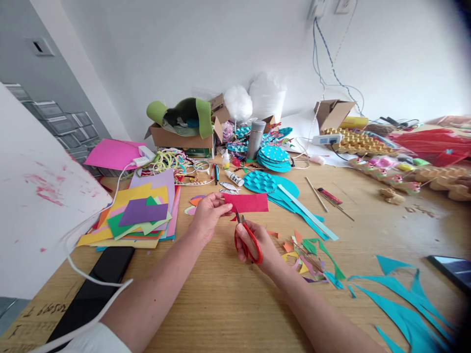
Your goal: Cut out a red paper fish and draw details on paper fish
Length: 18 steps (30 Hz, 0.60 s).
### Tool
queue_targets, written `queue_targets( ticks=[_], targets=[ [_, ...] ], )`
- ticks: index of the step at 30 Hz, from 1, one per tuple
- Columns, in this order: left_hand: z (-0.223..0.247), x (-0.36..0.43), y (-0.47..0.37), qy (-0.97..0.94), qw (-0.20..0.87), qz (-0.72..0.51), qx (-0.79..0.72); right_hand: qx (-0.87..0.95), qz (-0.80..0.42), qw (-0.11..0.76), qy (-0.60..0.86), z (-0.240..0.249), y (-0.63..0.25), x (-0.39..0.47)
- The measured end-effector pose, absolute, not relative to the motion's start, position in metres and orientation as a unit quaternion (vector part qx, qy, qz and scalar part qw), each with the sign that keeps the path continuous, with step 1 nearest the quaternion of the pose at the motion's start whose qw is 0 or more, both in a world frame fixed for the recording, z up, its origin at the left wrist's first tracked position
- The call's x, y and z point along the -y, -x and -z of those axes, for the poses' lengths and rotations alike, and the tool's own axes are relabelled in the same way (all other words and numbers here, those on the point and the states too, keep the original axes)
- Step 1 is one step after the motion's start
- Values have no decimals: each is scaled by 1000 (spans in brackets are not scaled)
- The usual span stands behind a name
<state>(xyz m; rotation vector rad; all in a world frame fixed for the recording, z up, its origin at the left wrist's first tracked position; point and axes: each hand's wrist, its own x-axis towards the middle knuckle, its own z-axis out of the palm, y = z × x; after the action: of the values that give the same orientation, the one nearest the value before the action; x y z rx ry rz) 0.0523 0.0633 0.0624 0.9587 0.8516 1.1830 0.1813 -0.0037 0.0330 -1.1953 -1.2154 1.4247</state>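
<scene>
Above the wooden table, my left hand point(210, 215) pinches the left end of a red paper strip point(250, 202) between thumb and fingers. My right hand point(259, 245) is closed round the red handles of a pair of scissors point(254, 244). Its blades point up and away from me, parted slightly, at the lower edge of the strip near my left fingertips. A small red bit shows just below the paper there. Cut paper ovals point(195, 203) lie just beyond my left hand.
Coloured paper sheets point(143, 214) are stacked at left, by a black phone point(110, 264) and white cable point(73, 260). Paper scraps point(309, 255) and blue offcuts point(397, 294) lie at right. Behind are blue discs point(259, 182), a glue bottle point(234, 178), a grey flask point(255, 139) and egg trays point(356, 143).
</scene>
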Motion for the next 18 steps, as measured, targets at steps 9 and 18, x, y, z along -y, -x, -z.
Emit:
queue_targets(
  ticks=[9,18],
  targets=[
    [-64,-64,-51,-424,642,-513,-380,492,-574,442,483,-36,-181,4],
    [-64,-63,-51,-423,645,-514,-376,493,-574,442,482,-33,-181,4]
  ],
)
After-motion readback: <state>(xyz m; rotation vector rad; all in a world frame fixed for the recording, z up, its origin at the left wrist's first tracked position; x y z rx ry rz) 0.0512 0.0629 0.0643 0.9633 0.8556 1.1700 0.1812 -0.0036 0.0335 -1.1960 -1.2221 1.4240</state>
